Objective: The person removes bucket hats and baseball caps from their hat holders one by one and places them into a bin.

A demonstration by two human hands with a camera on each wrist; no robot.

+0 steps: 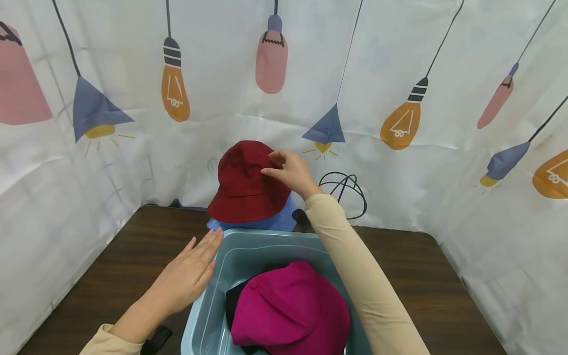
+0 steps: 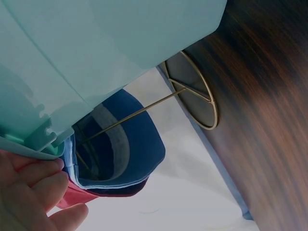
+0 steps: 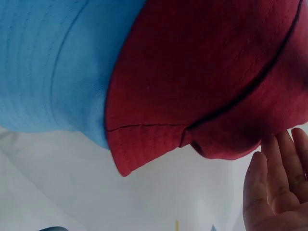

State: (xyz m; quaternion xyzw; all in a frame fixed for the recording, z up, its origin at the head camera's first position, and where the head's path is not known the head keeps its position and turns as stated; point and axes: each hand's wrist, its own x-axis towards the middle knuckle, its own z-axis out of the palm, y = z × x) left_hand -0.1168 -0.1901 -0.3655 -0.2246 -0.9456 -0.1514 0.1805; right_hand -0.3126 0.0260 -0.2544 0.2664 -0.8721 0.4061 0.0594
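A dark red bucket hat [image 1: 249, 185] sits over a light blue bucket hat [image 1: 277, 219] behind the bin, on a thin wire stand [image 2: 137, 111] with a round base. My right hand [image 1: 290, 172] is at the right side of the red crown, thumb and fingers apart; in the right wrist view, its extended fingertips [image 3: 273, 144] meet the red fabric. My left hand [image 1: 191, 273] lies flat with straight fingers along the left rim of the light blue plastic bin [image 1: 270, 241]. Inside the bin, a magenta hat [image 1: 293, 308] lies over a black item [image 1: 235, 298].
A black wire stand [image 1: 343, 190] leans behind my right forearm, against the white curtain [image 1: 213, 74] printed with lamps. Dark wooden tabletop [image 1: 417, 276] shows on both sides of the bin. The curtain closes off the back and sides.
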